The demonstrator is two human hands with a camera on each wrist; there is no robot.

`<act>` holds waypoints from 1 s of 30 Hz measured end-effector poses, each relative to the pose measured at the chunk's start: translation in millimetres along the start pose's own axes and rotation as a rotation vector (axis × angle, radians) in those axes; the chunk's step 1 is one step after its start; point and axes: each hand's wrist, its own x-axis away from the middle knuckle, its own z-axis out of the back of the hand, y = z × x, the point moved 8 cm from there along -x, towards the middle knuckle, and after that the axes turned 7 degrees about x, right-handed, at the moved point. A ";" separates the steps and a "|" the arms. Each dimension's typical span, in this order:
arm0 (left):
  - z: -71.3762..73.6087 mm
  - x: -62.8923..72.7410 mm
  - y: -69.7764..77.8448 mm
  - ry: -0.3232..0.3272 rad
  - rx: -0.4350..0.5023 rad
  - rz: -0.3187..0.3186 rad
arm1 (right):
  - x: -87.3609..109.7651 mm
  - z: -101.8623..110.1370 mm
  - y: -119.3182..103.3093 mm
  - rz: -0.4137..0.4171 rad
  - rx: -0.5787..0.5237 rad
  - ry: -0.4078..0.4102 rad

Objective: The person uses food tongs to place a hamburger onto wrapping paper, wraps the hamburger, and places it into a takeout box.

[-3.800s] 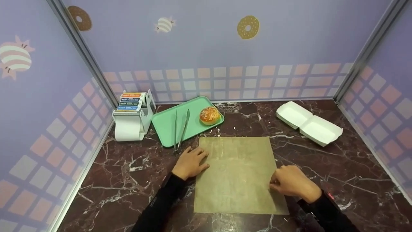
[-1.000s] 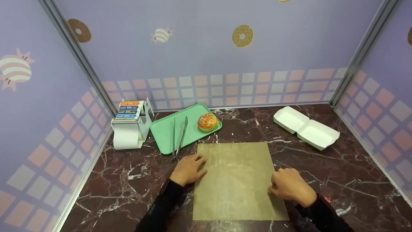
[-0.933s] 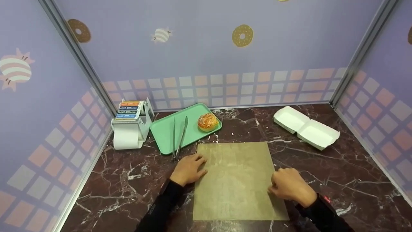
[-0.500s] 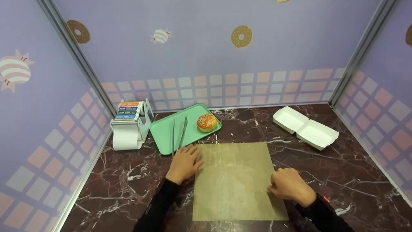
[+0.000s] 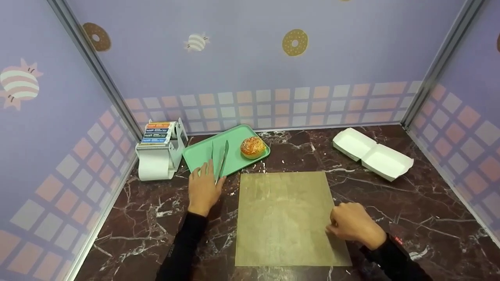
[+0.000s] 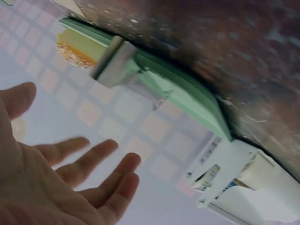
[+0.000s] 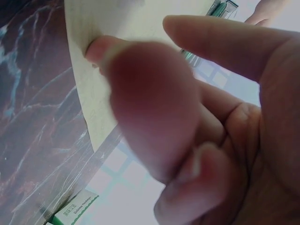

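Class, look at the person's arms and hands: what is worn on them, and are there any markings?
Both sleeves are long and black. The left sleeve bears a faint marking, too small to read; the right sleeve has a small red marking near the wrist. The left hand and right hand wear no gloves.

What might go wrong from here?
The tongs might get knocked: they jut past the tray, right by the left hand. Bumping the tray could roll the bun, which sits near its rim. The paper sheet may crease if the right hand, at its edge, moves.
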 end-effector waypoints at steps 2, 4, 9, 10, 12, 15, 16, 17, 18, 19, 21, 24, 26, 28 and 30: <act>0.4 0.0 -7.2 -0.001 0.013 0.042 | -0.4 0.4 -0.1 0.001 0.000 0.001; 0.5 0.2 -13.3 -0.009 0.029 0.079 | -0.8 0.3 -0.2 -0.002 -0.004 -0.002; 0.7 0.8 -19.8 -0.011 0.039 0.117 | -0.1 0.4 -1.4 0.004 -0.005 0.005; 0.2 0.7 -20.0 -0.008 0.041 0.120 | 0.1 0.7 -1.5 0.006 -0.002 0.009; -1.9 0.7 -21.2 -0.008 0.051 0.135 | 0.6 1.7 -1.9 0.011 0.003 0.019; -8.1 2.1 -24.1 -0.023 0.080 0.170 | 0.9 1.4 -1.9 0.012 -0.002 0.015; -10.7 2.4 -25.5 -0.032 0.097 0.186 | 0.6 1.3 -1.7 0.013 -0.007 0.012; -13.8 2.7 -27.2 -0.047 0.112 0.207 | 0.3 1.2 -1.6 0.014 -0.012 0.011; -17.4 3.1 -28.6 -0.066 0.121 0.225 | 0.0 0.9 -1.4 0.015 -0.017 0.008; -21.3 3.9 -29.9 -0.093 0.127 0.246 | -0.4 0.8 -1.4 0.016 -0.022 0.006; -29.0 5.2 -31.2 -0.147 0.131 0.280 | -0.9 0.4 -1.3 0.021 -0.033 0.004; -38.4 6.7 -28.9 -0.216 0.132 0.309 | -1.0 0.1 -1.3 0.027 -0.041 0.002; -42.6 6.4 -25.4 -0.234 0.143 0.312 | -0.7 -0.3 -1.0 0.028 -0.046 -0.001; -43.7 5.4 -22.6 -0.217 0.147 0.309 | -0.7 -0.4 -0.5 0.027 -0.046 -0.005; -43.1 4.2 -21.4 -0.178 0.149 0.310 | -1.0 -0.4 0.2 0.026 -0.046 -0.010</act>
